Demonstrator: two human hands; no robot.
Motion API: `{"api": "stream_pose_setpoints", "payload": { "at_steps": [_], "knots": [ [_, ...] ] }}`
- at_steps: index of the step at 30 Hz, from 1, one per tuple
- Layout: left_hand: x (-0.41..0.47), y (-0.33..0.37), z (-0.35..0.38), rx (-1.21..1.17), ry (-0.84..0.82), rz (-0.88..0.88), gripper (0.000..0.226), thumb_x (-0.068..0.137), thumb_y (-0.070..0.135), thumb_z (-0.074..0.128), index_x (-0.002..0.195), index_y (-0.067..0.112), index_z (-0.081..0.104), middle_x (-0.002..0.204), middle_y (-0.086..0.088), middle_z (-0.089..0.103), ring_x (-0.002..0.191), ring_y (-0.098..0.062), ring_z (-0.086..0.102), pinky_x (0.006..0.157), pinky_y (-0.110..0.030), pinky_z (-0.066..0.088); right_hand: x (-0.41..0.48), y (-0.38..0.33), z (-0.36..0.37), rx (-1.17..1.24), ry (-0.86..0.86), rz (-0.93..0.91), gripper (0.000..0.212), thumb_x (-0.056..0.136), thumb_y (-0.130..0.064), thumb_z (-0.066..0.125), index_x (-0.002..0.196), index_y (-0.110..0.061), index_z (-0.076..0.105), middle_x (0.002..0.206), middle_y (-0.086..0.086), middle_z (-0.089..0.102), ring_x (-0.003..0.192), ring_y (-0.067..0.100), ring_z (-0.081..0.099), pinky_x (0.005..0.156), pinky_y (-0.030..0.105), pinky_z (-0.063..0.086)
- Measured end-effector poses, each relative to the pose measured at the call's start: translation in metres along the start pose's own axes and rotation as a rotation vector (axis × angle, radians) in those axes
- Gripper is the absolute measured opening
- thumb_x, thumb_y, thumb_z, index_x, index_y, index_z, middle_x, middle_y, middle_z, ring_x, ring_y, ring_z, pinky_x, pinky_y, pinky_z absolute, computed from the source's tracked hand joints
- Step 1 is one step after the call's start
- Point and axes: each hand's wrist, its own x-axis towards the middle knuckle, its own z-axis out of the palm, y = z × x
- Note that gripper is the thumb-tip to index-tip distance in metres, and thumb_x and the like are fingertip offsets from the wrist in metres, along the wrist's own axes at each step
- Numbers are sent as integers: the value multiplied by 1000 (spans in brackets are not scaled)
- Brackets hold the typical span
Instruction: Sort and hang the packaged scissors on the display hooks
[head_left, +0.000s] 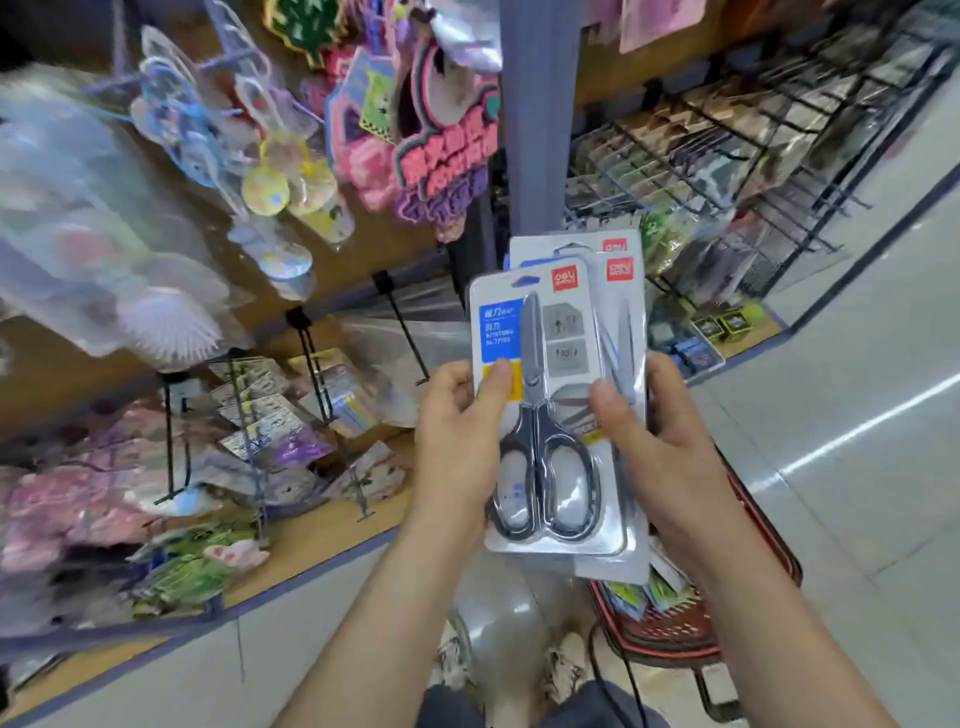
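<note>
Found packs (550, 415) of scissors fanned upright in mid-air, above basket (675, 639). Pinched at left edge by fingers of left hand (457, 441), at right edge by right hand (670, 457), thumbs in front. Judged sorting in hand, nothing yet hung. Called next for one pack's slot lined onto bare hook (402, 327).

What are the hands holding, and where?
A stack of scissors packs: left hand grips its left edge, right hand its right edge, thumbs on front.

- Red square logos (564, 278) at the top of the scissors packs (566, 322): "deli", slightly blurred.
- Blue label (500, 332) on the foremost of them: white Chinese characters and a "No." line, digits unreadable.
- Pink sign (447, 166): Chinese characters, too blurred to read.
</note>
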Motion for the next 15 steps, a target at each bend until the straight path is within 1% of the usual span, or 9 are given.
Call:
{"api": "stream_pose_setpoints", "payload": {
  "at_steps": [2, 5, 7, 9, 11, 12, 13, 14, 15],
  "knots": [
    [-9, 27, -19, -3, 54, 76, 7, 95, 23, 63, 97, 16, 60, 92, -1, 75, 88, -16, 70, 85, -36, 55, -3, -20, 23, -5, -34, -38, 18, 90, -45, 57, 108, -43, 62, 110, -9, 72, 106, 14, 66, 97, 44, 51],
    [-20, 62, -49, -35, 90, 167, 14, 96, 23, 60, 105, 12, 59, 100, -5, 75, 95, -24, 70, 88, -41, 54, -7, -50, 55, -35, -82, -130, 14, 92, -46, 54, 103, -41, 61, 103, -8, 71, 98, 13, 65, 91, 40, 51],
    [-24, 84, -73, -59, 98, 238, 14, 97, 22, 59, 105, 10, 59, 96, -1, 75, 88, -18, 69, 86, -39, 53, -10, -67, 79, -31, -103, -189, 14, 93, -45, 54, 105, -41, 61, 102, -9, 71, 97, 12, 65, 89, 38, 51],
    [-27, 109, -97, -114, 98, 301, 14, 98, 19, 57, 106, 8, 58, 87, 3, 74, 82, -13, 66, 79, -33, 53, -12, -83, 103, -20, -128, -258, 16, 93, -44, 55, 108, -42, 60, 104, -8, 70, 100, 14, 66, 91, 42, 52],
    [-29, 133, -120, -152, 88, 352, 13, 99, 16, 54, 106, 6, 56, 78, 7, 71, 75, -9, 65, 69, -25, 52, -14, -98, 128, -23, -153, -340, 33, 92, -36, 58, 125, -37, 54, 115, -9, 68, 105, 10, 65, 94, 39, 52],
    [-30, 145, -131, -149, 84, 379, 10, 100, 15, 53, 105, 6, 56, 74, 10, 70, 70, -5, 64, 65, -21, 51, -15, -107, 140, -40, -160, -402, 47, 93, -29, 60, 137, -33, 47, 128, -8, 63, 115, 9, 61, 101, 38, 50],
    [-30, 156, -141, -134, 83, 402, 9, 100, 15, 52, 102, 7, 56, 70, 12, 69, 66, -2, 63, 63, -19, 51, -16, -117, 152, -68, -168, -479, 60, 94, -21, 61, 148, -30, 36, 144, -6, 52, 130, 8, 52, 111, 39, 43],
    [-29, 165, -150, -116, 77, 426, 8, 100, 15, 52, 100, 8, 56, 69, 13, 69, 66, 0, 63, 64, -19, 51, -16, -125, 162, -97, -183, -559, 70, 95, -14, 61, 153, -28, 26, 156, -5, 39, 142, 9, 40, 118, 42, 34],
    [-28, 175, -158, -105, 67, 448, 8, 100, 16, 53, 98, 9, 56, 71, 13, 69, 68, -1, 63, 67, -20, 51, -14, -132, 171, -117, -206, -619, 72, 96, -9, 60, 154, -28, 21, 160, -8, 30, 147, 8, 30, 121, 42, 28]
  ]
}}
